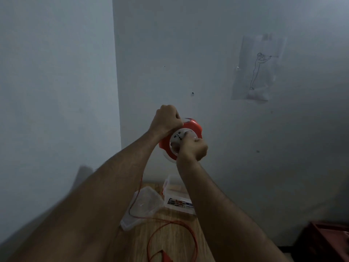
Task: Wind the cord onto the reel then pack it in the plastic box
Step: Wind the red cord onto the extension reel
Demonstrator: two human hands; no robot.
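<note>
Item: reel (190, 127), orange rim with a white socket face, held up in front of the wall, well above the table (181, 241). Left hand (166, 119): clenched round the reel's upper left rim, steadying it. Right hand (192, 148): fingers curled at the white face, gripping what I take to be a winding knob; the knob itself I cannot make out. Item: cord (171, 223), thin and red, hanging from the reel down past the left forearm and lying in loose loops on the wooden table, with a plug-like red end near the bottom edge of view. Step in hand, as I judge it: winding, with a fair length of cord not yet taken up. Next move calls for steady turns at the face while the left hand keeps the reel from twisting, and for the slack to feed without snagging. Container: plastic box (174, 193), clear with a printed label, standing open at the table's far end; contents unclear from here. Its lid (143, 205), clear, lies just beside it, and the cord crosses over it.
</note>
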